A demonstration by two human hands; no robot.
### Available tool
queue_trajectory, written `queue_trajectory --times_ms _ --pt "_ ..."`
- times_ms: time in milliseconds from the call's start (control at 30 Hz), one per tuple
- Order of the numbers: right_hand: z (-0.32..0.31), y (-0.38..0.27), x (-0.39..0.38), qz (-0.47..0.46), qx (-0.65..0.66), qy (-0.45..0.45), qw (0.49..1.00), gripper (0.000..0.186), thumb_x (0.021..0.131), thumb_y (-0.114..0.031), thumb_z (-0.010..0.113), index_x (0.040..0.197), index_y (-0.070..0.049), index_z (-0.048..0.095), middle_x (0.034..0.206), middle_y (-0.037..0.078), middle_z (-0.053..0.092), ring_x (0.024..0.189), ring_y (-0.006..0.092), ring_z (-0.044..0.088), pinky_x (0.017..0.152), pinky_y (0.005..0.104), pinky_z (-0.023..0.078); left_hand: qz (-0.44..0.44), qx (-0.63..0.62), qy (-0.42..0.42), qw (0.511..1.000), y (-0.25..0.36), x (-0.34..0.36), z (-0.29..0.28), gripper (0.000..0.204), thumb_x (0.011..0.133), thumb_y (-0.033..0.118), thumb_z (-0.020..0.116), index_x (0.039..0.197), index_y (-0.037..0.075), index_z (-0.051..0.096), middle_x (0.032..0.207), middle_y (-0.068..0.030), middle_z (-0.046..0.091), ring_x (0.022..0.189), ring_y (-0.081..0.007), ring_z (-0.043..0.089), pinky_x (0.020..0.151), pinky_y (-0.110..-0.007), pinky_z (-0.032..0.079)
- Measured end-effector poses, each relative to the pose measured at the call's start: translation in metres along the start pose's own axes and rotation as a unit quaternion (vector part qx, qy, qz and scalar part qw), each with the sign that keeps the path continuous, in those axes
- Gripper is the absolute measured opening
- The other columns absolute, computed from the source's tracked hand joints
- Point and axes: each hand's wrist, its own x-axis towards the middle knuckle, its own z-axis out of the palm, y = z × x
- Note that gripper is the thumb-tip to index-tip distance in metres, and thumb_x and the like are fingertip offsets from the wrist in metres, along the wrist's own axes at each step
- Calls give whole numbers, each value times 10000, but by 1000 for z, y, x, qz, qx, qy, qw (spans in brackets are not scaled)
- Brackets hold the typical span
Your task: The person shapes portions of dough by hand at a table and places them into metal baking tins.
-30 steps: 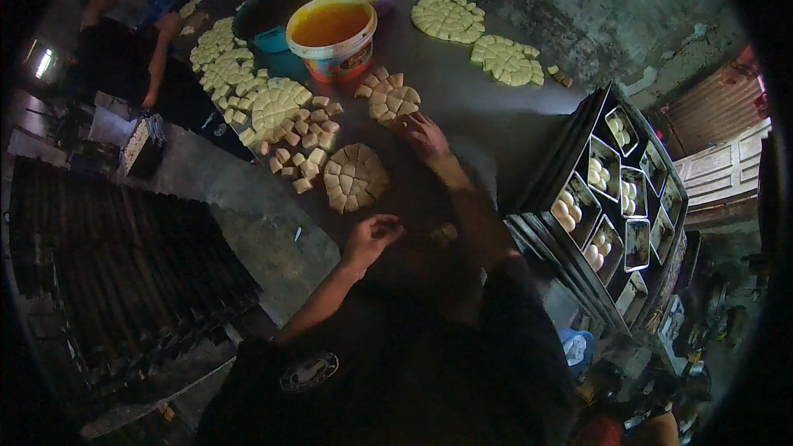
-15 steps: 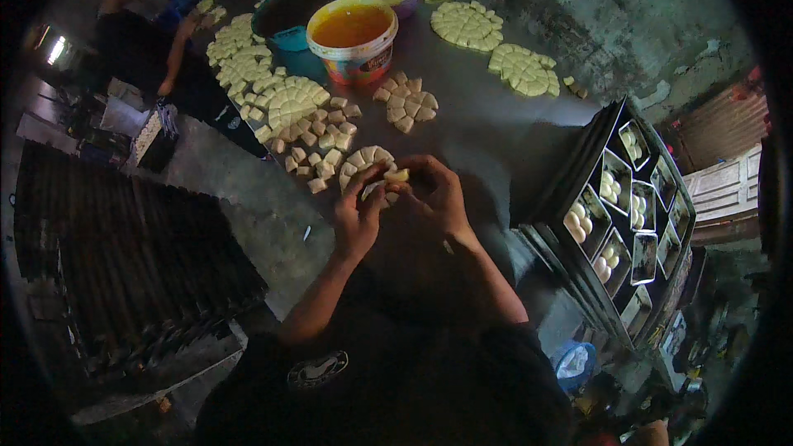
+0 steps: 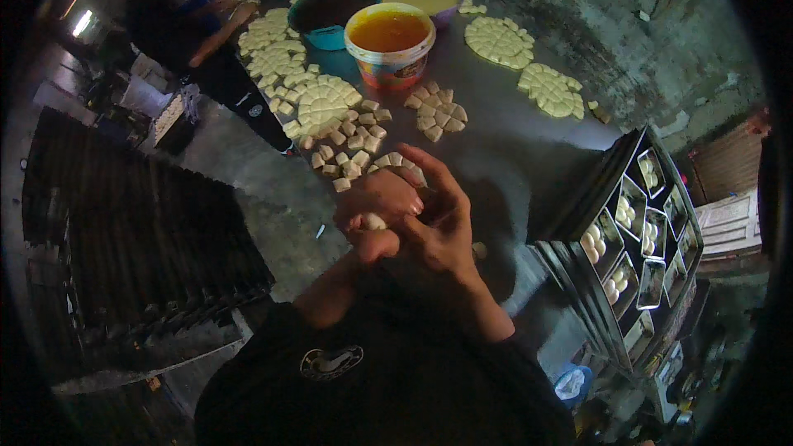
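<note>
My left hand (image 3: 382, 196) is curled round a small pale ball of dough (image 3: 374, 222), which shows between its thumb and fingers. Close against it on the right is my right hand (image 3: 446, 227), its fingers apart and bent, the thumb reaching toward the left hand's fingertips. Nothing shows in the right hand. Just beyond the hands lies a cut dough round (image 3: 396, 163), partly hidden by them. Loose brownish dough pieces (image 3: 355, 142) are scattered to its left. A small dough piece (image 3: 479, 249) rests on the table right of my right wrist.
A bucket of orange filling (image 3: 392, 74), a teal basin (image 3: 325, 38) and a purple tub (image 3: 453, 12) stand farther back. Scored dough rounds (image 3: 499, 41) lie around them. Stacked trays with loaf tins (image 3: 652, 272) stand at right. Another person's arm (image 3: 221, 40) reaches in at upper left.
Both hands have come nearer to me. The left hand has turned and closed round the dough; the right hand's fingers have spread. The view has shifted, moving the scene rightward.
</note>
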Motion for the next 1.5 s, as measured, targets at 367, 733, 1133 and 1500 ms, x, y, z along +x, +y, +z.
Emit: queue_trajectory --times_ms 367,733,1133,1500 --pt "-48 48 134 -87 -228 -127 961 399 893 -83 713 1280 -65 618 1084 106 716 957 234 686 856 363 542 -281 256 146 913 -22 -38 -34 592 989 248 631 1468 -2 388 1255 -107 615 1116 -172 600 1015 -333 440" --pt "-215 178 411 -366 -724 -219 541 372 968 -412 572 1265 -207 662 1135 200 695 1066 364 663 964 484 502 -525 115 57 841 1 -55 -63 473 970 89 622 1407 6 461 987 -102 671 957 -176 656 857 -335 510" --pt "-170 177 408 -196 -668 -217 685 302 983 -262 600 1246 -131 673 1179 146 677 1124 308 640 1019 432 480 -517 59 190 833 2 -76 -75 428 986 158 618 1377 19 515 1117 -104 649 963 -187 643 851 -336 521" --pt "-92 46 168 157 2 -64 985 399 998 -153 563 1368 -12 519 1199 120 641 1090 202 638 960 333 503 -533 -17 146 833 7 -3 -44 434 1042 295 550 1366 7 535 1129 -71 642 1037 -133 619 905 -320 511"
